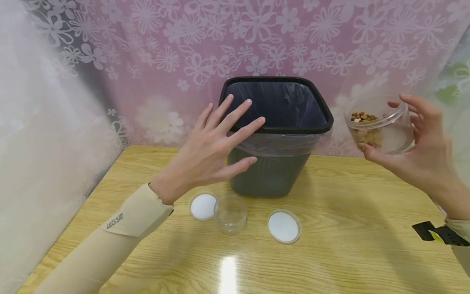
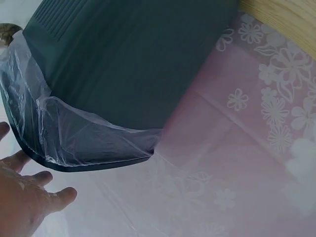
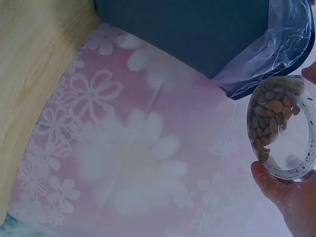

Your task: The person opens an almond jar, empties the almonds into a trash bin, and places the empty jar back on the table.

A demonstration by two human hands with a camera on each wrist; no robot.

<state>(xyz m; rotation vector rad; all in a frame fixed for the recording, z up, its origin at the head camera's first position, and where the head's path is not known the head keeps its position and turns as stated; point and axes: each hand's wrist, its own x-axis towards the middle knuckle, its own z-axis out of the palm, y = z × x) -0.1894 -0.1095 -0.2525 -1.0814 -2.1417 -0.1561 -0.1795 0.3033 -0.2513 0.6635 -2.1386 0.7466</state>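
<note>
My right hand (image 1: 427, 143) grips a round transparent plastic jar (image 1: 398, 136), thumb on the near side and fingers round the far side. The jar is tilted to the left, beside the bin's right rim. Brown nut-like pieces (image 1: 363, 117) lie heaped against its lower side; in the right wrist view these nut-like pieces (image 3: 272, 116) show through the jar's base. My left hand (image 1: 211, 149) is spread with straight fingers at the left of a dark grey bin (image 1: 269, 175), overlapping its black rim. Whether it touches the rim I cannot tell.
The bin, lined with a thin plastic bag (image 1: 282, 145), stands at the back of the wooden table (image 1: 349, 245). In front of it are a second transparent jar (image 1: 230, 214) and two round white lids, one left (image 1: 202, 206) and one right (image 1: 283, 227). A floral curtain (image 1: 165, 81) hangs behind.
</note>
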